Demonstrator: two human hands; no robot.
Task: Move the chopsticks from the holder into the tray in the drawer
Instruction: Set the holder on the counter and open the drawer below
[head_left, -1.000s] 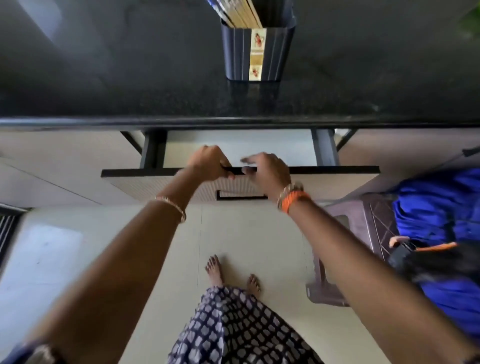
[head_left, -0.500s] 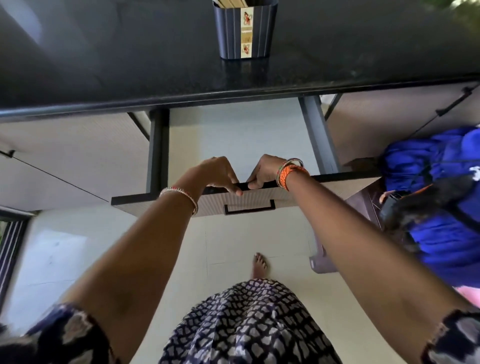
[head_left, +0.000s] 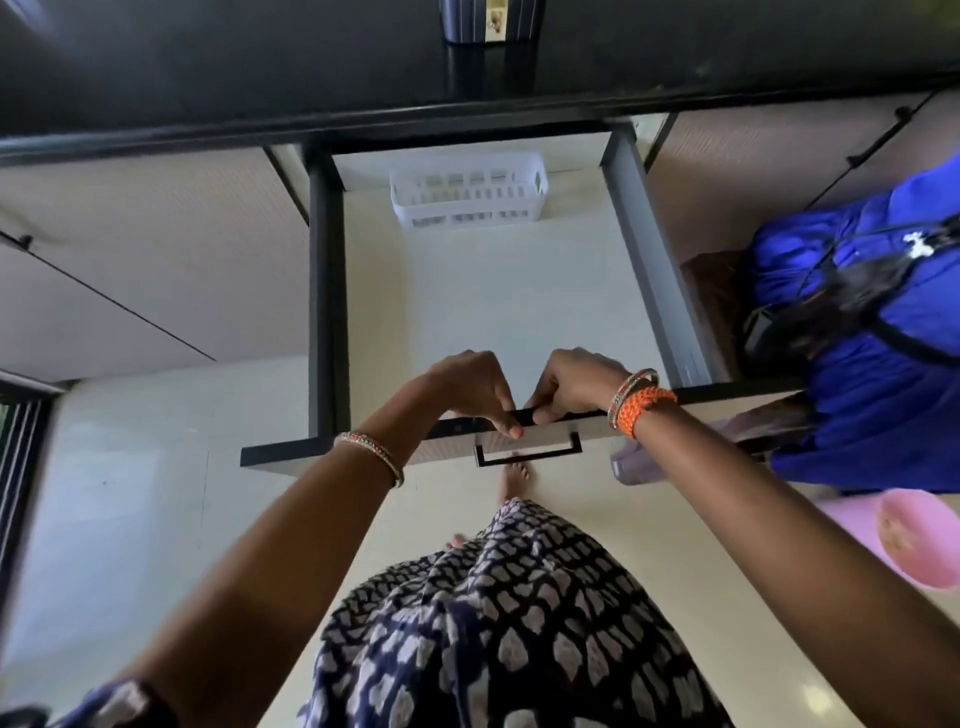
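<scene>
The drawer (head_left: 519, 312) under the black counter (head_left: 208, 78) stands pulled far out. A white slotted plastic tray (head_left: 467, 200) lies at its back, with nothing visible in it. Both hands grip the top edge of the drawer front (head_left: 291, 457): my left hand (head_left: 470, 389) and my right hand (head_left: 576, 382) sit side by side above the black handle (head_left: 527, 457). Only the bottom of the dark ribbed chopstick holder (head_left: 491, 21) shows at the top of the view, on the counter; the chopsticks are out of frame.
A person in blue clothing (head_left: 872, 332) crouches close to the drawer's right side, beside a stool (head_left: 727, 291). A pink bowl (head_left: 919, 535) sits low on the right. Closed cabinet fronts (head_left: 145, 249) flank the drawer. My patterned dress (head_left: 509, 623) and bare feet are below it.
The drawer has slid much farther out toward me, with both hands on its front edge. The white tray at its back has come into view. The holder has shifted up to the frame's top.
</scene>
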